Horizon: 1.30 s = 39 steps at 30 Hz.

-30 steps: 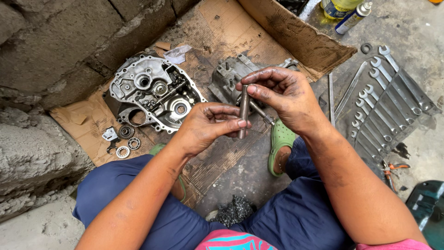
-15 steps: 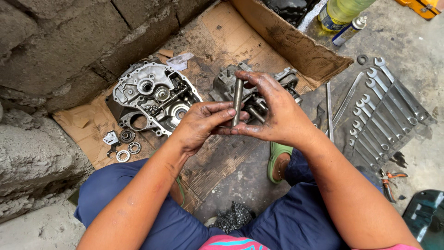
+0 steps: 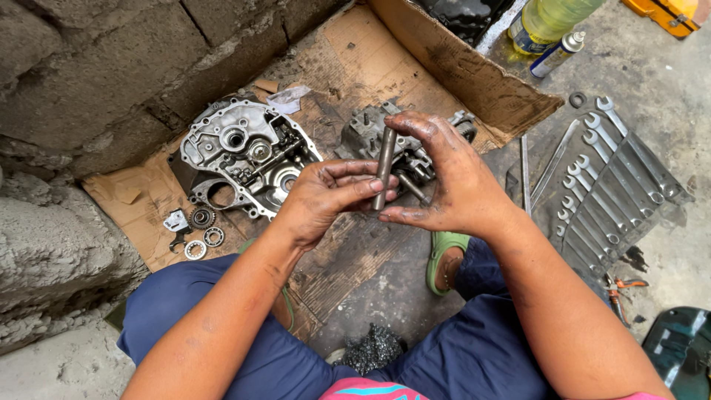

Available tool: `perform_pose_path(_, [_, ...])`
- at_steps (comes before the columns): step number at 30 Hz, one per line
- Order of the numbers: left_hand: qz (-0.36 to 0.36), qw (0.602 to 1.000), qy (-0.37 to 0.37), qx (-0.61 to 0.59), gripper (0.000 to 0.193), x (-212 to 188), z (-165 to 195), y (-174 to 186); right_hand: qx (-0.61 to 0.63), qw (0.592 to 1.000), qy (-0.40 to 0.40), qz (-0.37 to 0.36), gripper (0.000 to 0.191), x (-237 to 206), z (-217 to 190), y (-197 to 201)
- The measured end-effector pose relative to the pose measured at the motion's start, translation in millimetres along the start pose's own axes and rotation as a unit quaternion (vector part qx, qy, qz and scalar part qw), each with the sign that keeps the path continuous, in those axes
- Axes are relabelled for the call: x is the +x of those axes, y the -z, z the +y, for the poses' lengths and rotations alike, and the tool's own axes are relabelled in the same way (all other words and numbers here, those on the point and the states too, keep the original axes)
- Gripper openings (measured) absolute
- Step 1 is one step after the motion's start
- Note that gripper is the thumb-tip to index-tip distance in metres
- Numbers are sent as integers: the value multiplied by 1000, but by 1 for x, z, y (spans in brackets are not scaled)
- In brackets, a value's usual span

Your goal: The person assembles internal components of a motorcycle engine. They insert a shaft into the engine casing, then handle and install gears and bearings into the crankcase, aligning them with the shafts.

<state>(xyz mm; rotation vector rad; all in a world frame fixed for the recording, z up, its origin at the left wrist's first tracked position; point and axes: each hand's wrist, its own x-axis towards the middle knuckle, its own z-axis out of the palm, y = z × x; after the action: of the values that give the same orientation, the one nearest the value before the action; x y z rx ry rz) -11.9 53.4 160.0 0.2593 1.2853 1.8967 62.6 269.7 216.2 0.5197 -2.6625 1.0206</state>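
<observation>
A gear, a bearing and a small plate [image 3: 194,228] were laid at the left on the cardboard [image 3: 141,207], beside an opened engine case [image 3: 244,152]. Nearer the middle, the left hand [image 3: 326,196] was closed around the lower part of a dark metal rod [image 3: 384,167], which was held upright above a second engine part [image 3: 370,130]. The rod's top was pinched by the fingertips of the right hand [image 3: 452,181]. Further right, a row of spanners [image 3: 615,185] was spread on the concrete floor [image 3: 666,74].
</observation>
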Motion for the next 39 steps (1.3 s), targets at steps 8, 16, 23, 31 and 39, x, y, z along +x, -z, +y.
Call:
perform_pose_path(8, [-2, 999, -45, -13, 41, -1, -4, -1, -74, 995, 54, 50, 101, 1, 3, -12])
perform_pose_path(16, [3, 998, -37, 49, 35, 0, 0, 6, -76, 992, 66, 75, 96, -2, 5, -16])
perform_pose_path(23, [168, 970, -88, 151, 38, 5, -1, 31, -59, 989, 77, 111, 92, -3, 18, -7])
perform_pose_path(31, [221, 966, -120, 56, 25, -17, 14, 44, -56, 991, 55, 108, 93, -14, 18, -5])
perform_pose_path(39, [218, 955, -183, 87, 12, -21, 8, 64, -79, 991, 58, 92, 95, -13, 15, -7])
